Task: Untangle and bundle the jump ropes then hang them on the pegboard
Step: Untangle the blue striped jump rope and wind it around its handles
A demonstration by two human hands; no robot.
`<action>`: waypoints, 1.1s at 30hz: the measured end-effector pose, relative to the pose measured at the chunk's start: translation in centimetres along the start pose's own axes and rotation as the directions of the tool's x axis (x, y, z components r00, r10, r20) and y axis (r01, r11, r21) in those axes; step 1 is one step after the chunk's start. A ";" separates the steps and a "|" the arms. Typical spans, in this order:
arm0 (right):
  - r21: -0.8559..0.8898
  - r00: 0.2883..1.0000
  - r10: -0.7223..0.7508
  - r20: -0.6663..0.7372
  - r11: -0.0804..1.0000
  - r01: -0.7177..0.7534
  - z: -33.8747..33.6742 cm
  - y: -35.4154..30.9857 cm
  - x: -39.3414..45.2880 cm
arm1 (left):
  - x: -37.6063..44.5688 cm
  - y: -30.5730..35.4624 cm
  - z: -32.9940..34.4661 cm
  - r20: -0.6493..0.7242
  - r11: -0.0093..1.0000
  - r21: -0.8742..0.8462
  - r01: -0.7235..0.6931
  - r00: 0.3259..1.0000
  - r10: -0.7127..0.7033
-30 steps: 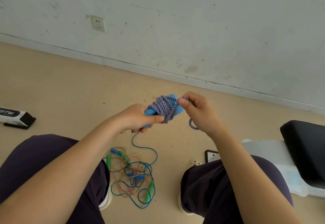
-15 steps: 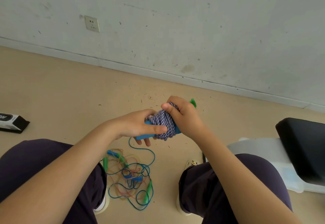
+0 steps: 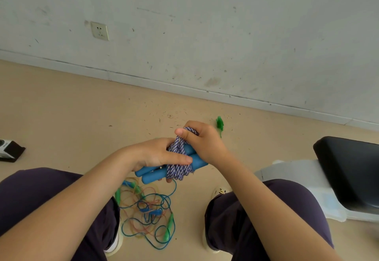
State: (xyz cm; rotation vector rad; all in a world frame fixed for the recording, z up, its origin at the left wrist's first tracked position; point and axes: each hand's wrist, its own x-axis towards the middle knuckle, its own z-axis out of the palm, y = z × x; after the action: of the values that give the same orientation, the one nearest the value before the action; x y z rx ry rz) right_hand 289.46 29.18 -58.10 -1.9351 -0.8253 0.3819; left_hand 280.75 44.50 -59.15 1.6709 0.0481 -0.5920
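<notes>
Left hand [image 3: 155, 154] grips the blue handles [image 3: 152, 173], long axis running lower-left to upper-right, above the floor [image 3: 61, 105]. Right hand [image 3: 202, 143] pinches the purple-white rope [image 3: 179, 165] coiled around them.

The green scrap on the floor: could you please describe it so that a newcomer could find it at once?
Start at the pale wall and follow its base down onto the tan floor. Just beyond the right hand, which grips a wound purple-and-white rope, lies the small green scrap. It lies alone, unlike the green handles in the tangle of thin ropes between the feet.
</notes>
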 end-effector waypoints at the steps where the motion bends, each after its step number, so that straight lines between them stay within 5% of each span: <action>1: 0.004 1.000 0.008 -0.001 1.000 -0.008 -0.1 0.1 0.1 | 0.1 0.0 0.2 -0.017 1.000 0.005 -0.011 1.000 0.011; 8: 0.008 0.981 0.108 -0.161 0.994 -0.108 -1.5 0.8 0.7 | -0.2 0.2 -0.6 -0.257 0.994 0.101 -0.047 0.964 0.072; 14: 0.364 0.969 0.243 -0.051 0.908 -0.209 -4.6 1.4 0.6 | -0.4 -0.5 -1.8 -0.340 0.978 0.210 0.003 0.938 0.070; 21: 0.867 0.984 0.165 0.068 0.477 -0.140 -3.2 1.2 0.8 | 0.1 -0.9 -1.7 -0.353 0.965 0.263 0.020 0.932 0.077; 30: 0.904 0.979 0.119 0.168 0.377 -0.201 -2.5 -0.1 0.9 | 0.4 -1.0 -1.3 -0.375 0.913 0.399 0.082 0.924 0.081; 33: 0.873 0.976 0.109 0.190 0.437 -0.219 -2.7 -0.1 0.9 | 0.6 -1.1 -1.2 -0.368 0.907 0.413 0.083 0.926 0.082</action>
State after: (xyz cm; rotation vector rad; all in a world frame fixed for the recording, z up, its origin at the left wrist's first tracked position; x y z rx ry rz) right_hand 291.61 28.07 -56.59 -0.9580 -0.3299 0.8565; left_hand 281.25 45.66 -60.31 2.1949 0.2129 -0.2784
